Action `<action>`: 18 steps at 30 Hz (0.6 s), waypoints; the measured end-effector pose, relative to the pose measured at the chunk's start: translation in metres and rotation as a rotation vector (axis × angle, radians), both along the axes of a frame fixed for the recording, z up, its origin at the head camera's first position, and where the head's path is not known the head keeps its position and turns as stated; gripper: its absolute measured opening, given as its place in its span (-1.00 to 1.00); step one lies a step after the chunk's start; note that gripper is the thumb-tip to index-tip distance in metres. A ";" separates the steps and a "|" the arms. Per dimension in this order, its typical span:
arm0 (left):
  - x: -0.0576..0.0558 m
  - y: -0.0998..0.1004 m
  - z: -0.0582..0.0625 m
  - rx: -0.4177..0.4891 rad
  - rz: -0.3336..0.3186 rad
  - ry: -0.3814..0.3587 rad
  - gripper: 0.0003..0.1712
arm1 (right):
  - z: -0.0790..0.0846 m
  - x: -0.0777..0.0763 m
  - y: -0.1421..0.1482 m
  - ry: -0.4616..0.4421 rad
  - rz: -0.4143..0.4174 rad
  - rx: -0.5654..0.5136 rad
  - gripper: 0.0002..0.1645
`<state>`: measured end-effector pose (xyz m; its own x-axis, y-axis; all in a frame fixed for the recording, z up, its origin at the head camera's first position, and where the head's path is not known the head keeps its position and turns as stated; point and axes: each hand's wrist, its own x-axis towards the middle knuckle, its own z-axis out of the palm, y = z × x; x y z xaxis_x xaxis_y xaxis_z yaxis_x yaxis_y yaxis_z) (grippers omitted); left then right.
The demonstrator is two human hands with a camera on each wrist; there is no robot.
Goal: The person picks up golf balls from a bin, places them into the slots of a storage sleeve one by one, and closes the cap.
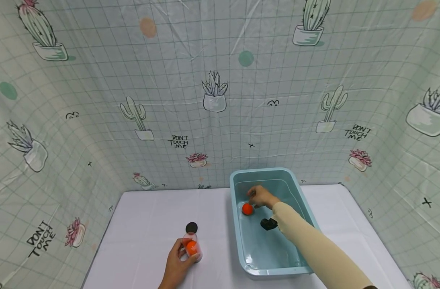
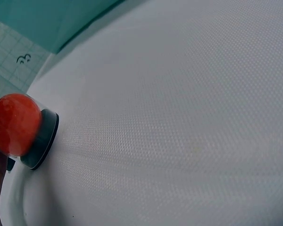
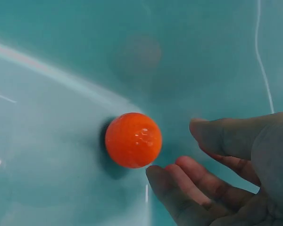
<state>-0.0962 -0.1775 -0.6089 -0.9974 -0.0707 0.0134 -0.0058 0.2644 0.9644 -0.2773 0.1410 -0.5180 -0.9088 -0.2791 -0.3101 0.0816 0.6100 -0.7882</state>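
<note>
My left hand point(image 1: 178, 259) grips a clear cylindrical container point(image 1: 199, 249) above the white table, thumb on one side and fingers on the other. Inside it shows an orange ball point(image 1: 191, 247). The left wrist view shows the container's dark base point(image 2: 41, 139), an orange-red ball point(image 2: 16, 123) against it and part of a second ball at the frame edge. Over in the light-blue basin point(image 1: 243, 257), my right hand point(image 1: 261, 196) hovers beside a loose orange ball point(image 3: 133, 140). Its thumb and fingers are spread apart, with a fingertip very near the ball; contact is unclear.
A black disc point(image 1: 191, 227) lies on the white table point(image 1: 144, 228) just beyond the container. The basin's raised walls surround the right hand. Behind and at both sides hangs a cactus-print curtain point(image 1: 220, 132). A black wrist device point(image 1: 268, 224) sits at the right sleeve.
</note>
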 end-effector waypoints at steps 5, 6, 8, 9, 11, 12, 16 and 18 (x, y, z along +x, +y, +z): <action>0.001 0.001 0.000 0.001 0.009 0.005 -0.42 | -0.004 0.001 -0.005 -0.015 0.013 0.032 -0.59; 0.001 0.001 0.000 -0.002 0.010 0.005 -0.42 | -0.005 0.001 -0.005 -0.016 0.015 0.039 -0.59; 0.001 0.001 0.000 -0.003 0.011 -0.001 -0.42 | -0.007 0.001 -0.006 -0.015 0.026 0.058 -0.59; 0.001 0.001 0.000 -0.005 0.008 -0.004 -0.42 | -0.008 0.000 -0.007 -0.013 0.032 0.069 -0.59; 0.001 0.001 0.001 -0.012 0.007 -0.001 -0.42 | -0.010 0.000 -0.007 -0.005 0.044 0.091 -0.59; 0.001 0.001 0.001 -0.010 0.009 -0.002 -0.42 | -0.011 0.000 -0.008 0.001 0.050 0.104 -0.59; 0.001 0.000 0.002 -0.003 0.008 0.000 -0.43 | -0.015 -0.001 -0.011 0.033 0.080 0.172 -0.61; 0.001 0.000 0.001 -0.001 0.010 0.001 -0.43 | -0.016 0.000 -0.013 0.041 0.091 0.203 -0.63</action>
<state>-0.0950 -0.1774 -0.6080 -0.9966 -0.0805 0.0145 -0.0074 0.2656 0.9640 -0.2771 0.1284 -0.5340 -0.8958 -0.2964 -0.3313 -0.0111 0.7600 -0.6498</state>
